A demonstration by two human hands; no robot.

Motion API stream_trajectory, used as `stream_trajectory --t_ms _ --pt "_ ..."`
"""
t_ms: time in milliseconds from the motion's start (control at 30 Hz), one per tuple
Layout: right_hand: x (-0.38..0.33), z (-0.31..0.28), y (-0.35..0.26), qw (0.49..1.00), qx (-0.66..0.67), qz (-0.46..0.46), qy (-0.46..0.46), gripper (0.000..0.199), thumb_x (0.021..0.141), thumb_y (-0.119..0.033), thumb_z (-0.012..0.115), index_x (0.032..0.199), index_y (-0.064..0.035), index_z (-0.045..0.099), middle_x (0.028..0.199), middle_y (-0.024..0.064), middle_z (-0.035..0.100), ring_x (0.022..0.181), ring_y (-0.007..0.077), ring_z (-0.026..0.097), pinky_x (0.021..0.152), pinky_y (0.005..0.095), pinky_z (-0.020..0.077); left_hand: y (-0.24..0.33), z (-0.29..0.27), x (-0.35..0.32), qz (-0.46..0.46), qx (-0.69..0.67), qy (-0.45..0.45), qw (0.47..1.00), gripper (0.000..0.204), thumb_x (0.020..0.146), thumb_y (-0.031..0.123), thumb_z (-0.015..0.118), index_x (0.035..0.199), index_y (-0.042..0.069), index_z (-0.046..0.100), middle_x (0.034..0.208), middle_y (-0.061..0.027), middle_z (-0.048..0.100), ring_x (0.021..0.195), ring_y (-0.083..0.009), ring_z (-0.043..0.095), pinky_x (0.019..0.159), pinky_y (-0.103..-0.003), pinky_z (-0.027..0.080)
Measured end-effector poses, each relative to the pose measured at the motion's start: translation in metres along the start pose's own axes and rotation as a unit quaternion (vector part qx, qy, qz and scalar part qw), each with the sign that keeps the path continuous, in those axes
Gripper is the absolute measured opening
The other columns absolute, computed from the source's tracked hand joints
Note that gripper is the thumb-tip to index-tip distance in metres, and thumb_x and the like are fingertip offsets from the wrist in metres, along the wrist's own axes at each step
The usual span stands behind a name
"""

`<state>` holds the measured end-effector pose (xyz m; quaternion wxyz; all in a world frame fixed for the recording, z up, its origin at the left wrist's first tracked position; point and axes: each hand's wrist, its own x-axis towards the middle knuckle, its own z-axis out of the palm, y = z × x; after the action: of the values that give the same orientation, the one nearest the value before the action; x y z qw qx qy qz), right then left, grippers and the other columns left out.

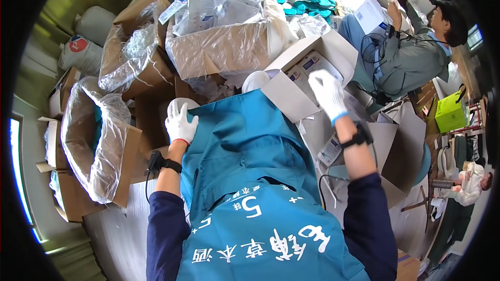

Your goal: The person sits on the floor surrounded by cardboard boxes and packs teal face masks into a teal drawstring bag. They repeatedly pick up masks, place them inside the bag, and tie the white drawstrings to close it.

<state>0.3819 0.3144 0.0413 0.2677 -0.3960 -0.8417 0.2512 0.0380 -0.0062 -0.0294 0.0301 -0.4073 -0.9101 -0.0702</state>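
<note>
Packing workshop: plastic-lined cartons (pixel 216 54), heaped packets (pixel 203 9)

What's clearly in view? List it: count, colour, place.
Big carton: one, brown, top centre
Packets: many, whitish, in big carton
Pile: one, teal, top
White carton: one, white, right of centre
Packs: some, pale, in white carton
Lined cartons: two, brown, left
Sacks: two, pale, upper left
Bag: one, lime, right
Co-worker: one, grey jacket, upper right
Far person: one, white top, right edge
Apron: one, teal, centre
Straps: two, black, wrists
Left hand: one, white-gloved, at apron edge
Right hand: one, white-gloved, at white carton
</note>
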Motion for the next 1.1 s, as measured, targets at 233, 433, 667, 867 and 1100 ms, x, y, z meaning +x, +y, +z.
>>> stream_trajectory --t_ms 233,433,667,867,1100 --pt "0.072 0.031 0.066 0.881 -0.379 0.215 -0.188 0.114 0.072 -0.053 0.080 0.157 -0.0154 0.013 0.156 0.0197 0.029 0.138 0.0357 0.041 0.113 0.0454 0.0363 0.003 -0.002 -0.006 -0.010 -0.025 0.032 0.999 0.058 0.079 0.034 0.071 0.132 0.013 0.058 0.152 -0.0174 0.039 0.142 -0.0346 0.034 0.111 -0.048 0.034" --pt "0.080 0.055 0.124 0.841 -0.449 0.192 -0.232 0.100 0.079 -0.045 0.076 0.156 -0.0133 0.018 0.158 0.0237 0.025 0.135 0.0393 0.045 0.107 0.0467 0.0435 0.008 -0.009 -0.005 -0.012 -0.064 0.030 0.997 0.054 0.080 0.029 0.071 0.129 0.011 0.060 0.151 -0.0194 0.040 0.143 -0.0349 0.032 0.110 -0.050 0.032" --pt "0.090 0.047 0.134 0.901 -0.361 0.090 -0.223 0.038 0.090 -0.027 0.059 0.118 -0.0024 0.056 0.103 0.0252 0.069 0.100 0.0412 0.066 0.088 0.0490 0.0517 0.012 -0.008 -0.005 -0.023 -0.050 0.029 0.998 0.052 0.080 0.029 0.071 0.128 0.013 0.061 0.151 -0.0184 0.041 0.142 -0.0348 0.033 0.112 -0.051 0.031" --pt "0.096 0.022 0.117 0.908 -0.373 0.065 -0.178 0.027 0.094 -0.023 0.049 0.101 -0.0054 0.068 0.099 0.0229 0.070 0.094 0.0398 0.068 0.082 0.0503 0.0542 0.009 -0.007 -0.007 -0.019 -0.049 0.036 0.998 0.053 0.080 0.029 0.071 0.130 0.013 0.060 0.151 -0.0177 0.041 0.141 -0.0346 0.035 0.112 -0.049 0.032" --pt "0.090 0.010 0.108 0.923 -0.365 0.090 -0.084 0.027 0.094 -0.024 0.050 0.097 -0.0052 0.069 0.094 0.0222 0.071 0.089 0.0403 0.069 0.076 0.0499 0.0553 0.005 -0.005 -0.004 -0.009 -0.058 0.036 0.998 0.052 0.080 0.030 0.070 0.128 0.012 0.062 0.150 -0.0189 0.042 0.142 -0.0338 0.035 0.110 -0.049 0.033"
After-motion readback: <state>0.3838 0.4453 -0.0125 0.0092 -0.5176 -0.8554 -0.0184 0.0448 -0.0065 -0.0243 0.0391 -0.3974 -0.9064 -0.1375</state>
